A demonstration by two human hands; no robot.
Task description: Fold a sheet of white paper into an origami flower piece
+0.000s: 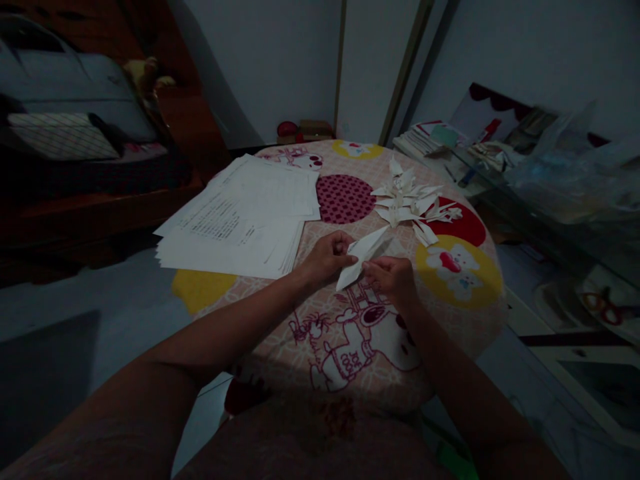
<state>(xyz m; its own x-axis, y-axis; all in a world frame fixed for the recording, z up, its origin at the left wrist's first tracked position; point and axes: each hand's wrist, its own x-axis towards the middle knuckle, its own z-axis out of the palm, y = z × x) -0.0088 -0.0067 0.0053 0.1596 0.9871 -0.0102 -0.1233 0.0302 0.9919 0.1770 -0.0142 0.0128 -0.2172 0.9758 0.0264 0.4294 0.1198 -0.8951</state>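
"Why both hands?"

"The left hand (325, 257) and right hand (397, 280) pinch the folded paper (367, 247) mid-frame, which should steady its creases."

"Its look?"

"White, narrow, pointed; dimness may hide finer folds. Printed sheets (250, 200) lie left on the worktop (470, 327), folded pieces (399, 214) upper right of centre."

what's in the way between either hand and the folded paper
Nothing visible: the left hand and right hand both hold the folded paper. The paper flowers lie beyond it, the paper stack off left.
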